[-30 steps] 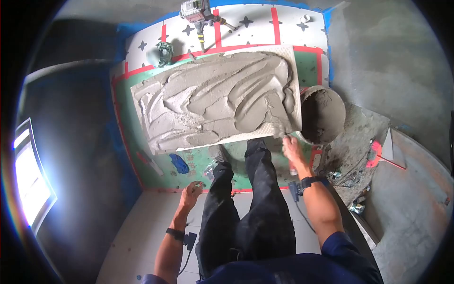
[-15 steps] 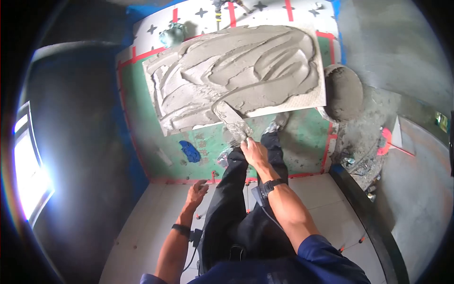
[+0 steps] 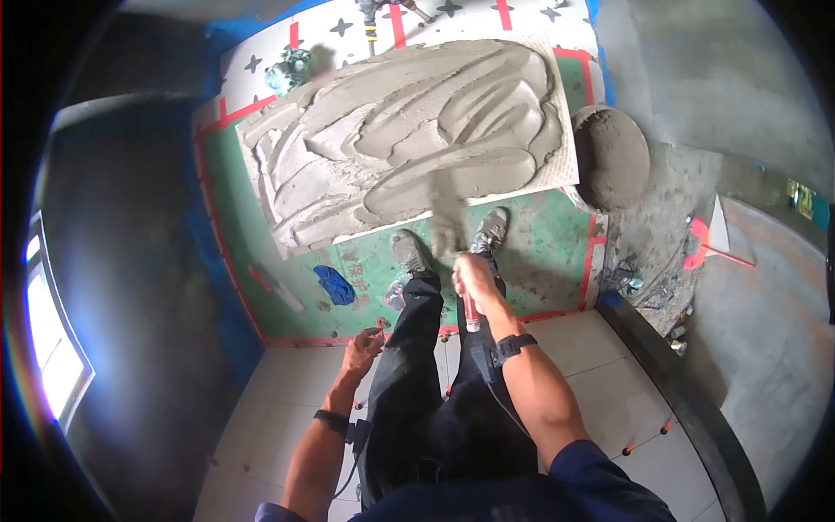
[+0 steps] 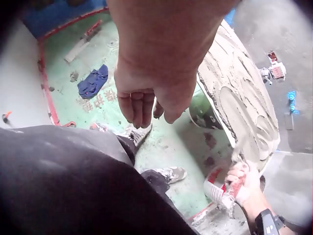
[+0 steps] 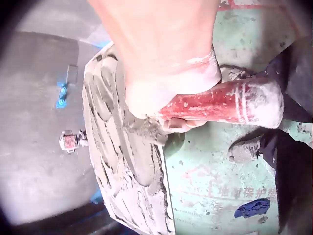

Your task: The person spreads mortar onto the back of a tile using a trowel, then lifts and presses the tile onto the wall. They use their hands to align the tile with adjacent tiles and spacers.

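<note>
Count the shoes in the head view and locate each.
2: left shoe and right shoe, both on the green floor covering, near the mortar-coated slab, which could hide others.

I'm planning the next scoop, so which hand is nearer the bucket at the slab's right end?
Right. In the head view, the right hand, gripping the trowel, is below and left of the bucket; the left hand is farther left and lower.

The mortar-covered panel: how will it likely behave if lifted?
Probably heavy: thick mortar covers most of the panel. It seems stiff, since its edges look straight. The ridged mortar looks wet, so it may smear or slump if tilted.
</note>
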Tool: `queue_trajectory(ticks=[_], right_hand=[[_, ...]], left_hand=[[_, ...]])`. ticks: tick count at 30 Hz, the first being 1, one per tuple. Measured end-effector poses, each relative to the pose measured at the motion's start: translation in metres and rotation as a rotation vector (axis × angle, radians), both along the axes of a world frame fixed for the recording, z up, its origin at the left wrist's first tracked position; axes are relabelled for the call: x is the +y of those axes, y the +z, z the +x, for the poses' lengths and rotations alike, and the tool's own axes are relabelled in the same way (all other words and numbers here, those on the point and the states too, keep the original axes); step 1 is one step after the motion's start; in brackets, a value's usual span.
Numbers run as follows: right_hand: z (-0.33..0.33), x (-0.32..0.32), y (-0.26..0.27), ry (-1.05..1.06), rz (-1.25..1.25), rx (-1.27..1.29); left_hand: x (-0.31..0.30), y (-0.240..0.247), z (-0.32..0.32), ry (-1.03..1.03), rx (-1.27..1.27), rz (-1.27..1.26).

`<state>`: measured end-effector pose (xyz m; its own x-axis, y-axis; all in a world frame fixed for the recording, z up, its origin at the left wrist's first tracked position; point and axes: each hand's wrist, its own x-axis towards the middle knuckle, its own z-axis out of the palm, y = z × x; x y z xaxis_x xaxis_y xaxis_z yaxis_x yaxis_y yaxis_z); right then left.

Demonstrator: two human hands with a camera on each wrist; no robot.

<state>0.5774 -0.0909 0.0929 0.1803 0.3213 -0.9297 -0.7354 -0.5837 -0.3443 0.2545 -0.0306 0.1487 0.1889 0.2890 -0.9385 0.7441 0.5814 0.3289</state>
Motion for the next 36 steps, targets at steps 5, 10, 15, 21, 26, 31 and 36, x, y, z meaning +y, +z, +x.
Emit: queue_trajectory(ticks=[5, 10, 15, 21, 26, 31, 36], right_hand=[[0.069, -0.003, 0.022, 1.118, -0.140, -0.797], [0.153, -0.054, 0.019, 0.943, -0.370, -0.966], [0.198, -0.097, -0.010, 0.939, -0.312, -0.981], [0.217, -0.154, -0.052, 0.648, -0.234, -1.154], [0.236, -0.236, -0.062, 0.247, -0.167, -0.641], [0.269, -0.155, -0.002, 0.417, -0.181, -0.772], [0.316, -0.075, -0.031, 0.915, -0.074, -0.930]], left_hand=[[0.002, 0.005, 0.036, -0.021, -0.038, -0.048], [-0.006, -0.005, 0.052, -0.088, 0.014, -0.055], [-0.017, -0.020, 0.076, -0.205, 0.061, -0.025], [-0.025, -0.020, 0.132, -0.108, 0.037, -0.060], [-0.024, -0.010, 0.184, -0.206, 0.028, -0.005], [-0.025, -0.012, 0.209, -0.190, -0.041, 0.004], [-0.028, -0.008, 0.218, -0.115, 0.012, 0.027]])
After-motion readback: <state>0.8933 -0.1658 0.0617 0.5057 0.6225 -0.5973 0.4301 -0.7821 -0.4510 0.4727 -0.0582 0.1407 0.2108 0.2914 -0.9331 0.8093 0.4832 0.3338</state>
